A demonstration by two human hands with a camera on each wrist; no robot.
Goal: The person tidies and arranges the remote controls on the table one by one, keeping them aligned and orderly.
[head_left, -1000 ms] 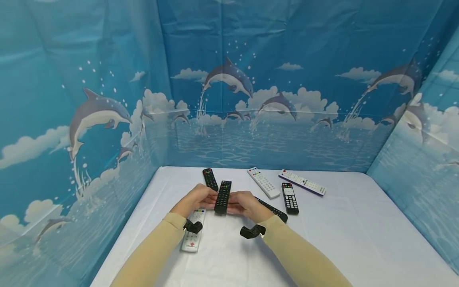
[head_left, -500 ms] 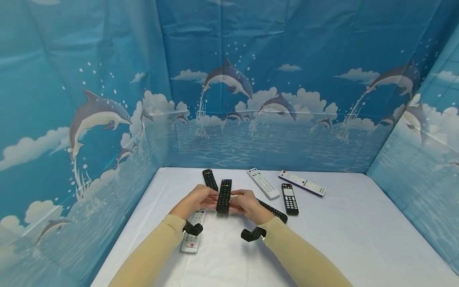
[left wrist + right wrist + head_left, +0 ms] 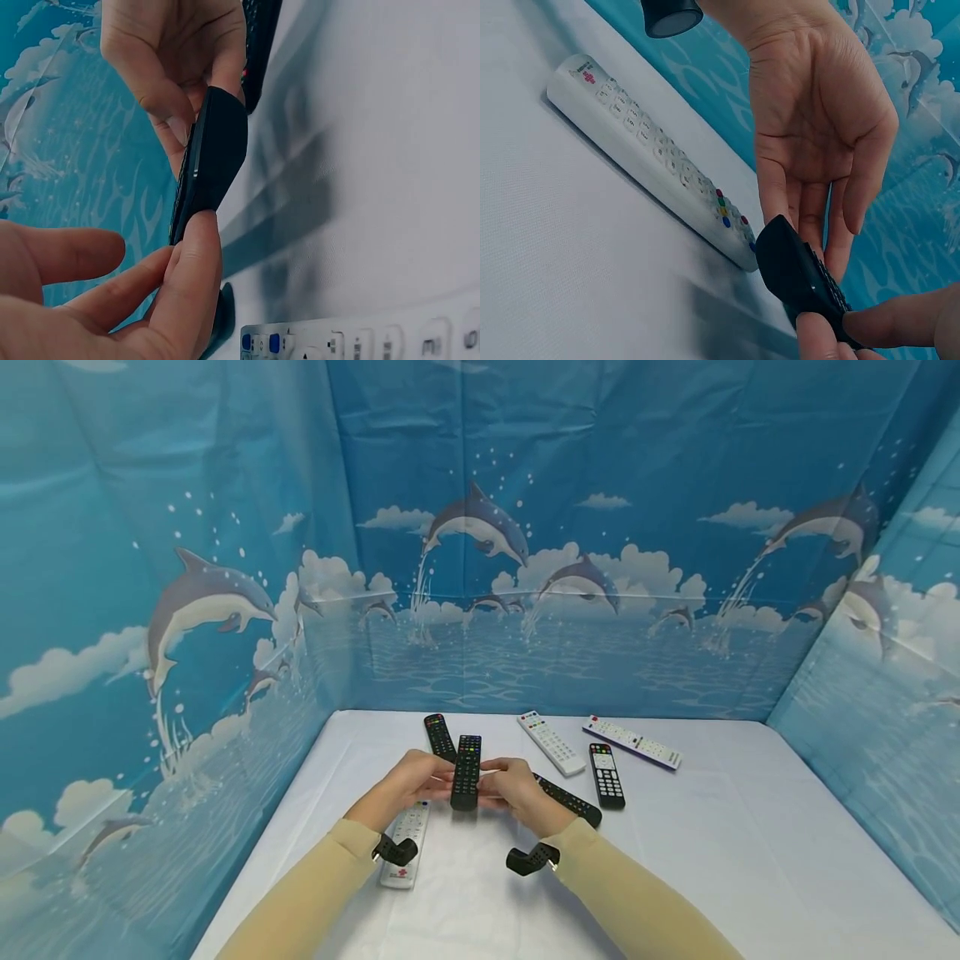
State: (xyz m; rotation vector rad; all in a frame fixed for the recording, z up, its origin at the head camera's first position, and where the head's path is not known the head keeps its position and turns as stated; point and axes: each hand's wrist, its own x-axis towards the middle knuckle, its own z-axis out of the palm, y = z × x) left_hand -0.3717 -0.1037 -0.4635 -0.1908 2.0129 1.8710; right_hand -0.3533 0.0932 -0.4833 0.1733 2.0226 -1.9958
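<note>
A black remote control [image 3: 467,773] is held up over the white cloth, its buttons facing up. My right hand [image 3: 519,792] pinches it from the right, thumb on the button side and fingers beneath, as the right wrist view shows. On the other side, the fairly straight fingers of my left hand [image 3: 415,778] touch its underside; in the left wrist view that thumb stands apart from it. Below my left wrist lies a white remote [image 3: 641,139], partly covered in the head view. Another black remote [image 3: 572,799] lies partly behind my right hand.
A black remote [image 3: 439,735] lies just beyond my left hand. Farther right are a white remote [image 3: 551,742], a white remote with purple sides [image 3: 633,743] and a black remote with white buttons [image 3: 606,775]. A dolphin-printed curtain [image 3: 525,652] borders the table.
The held black remote has shifted only slightly, right and then back left. Both hands stay beside it, and my left wrist has drawn back a little. The other remotes have not moved.
</note>
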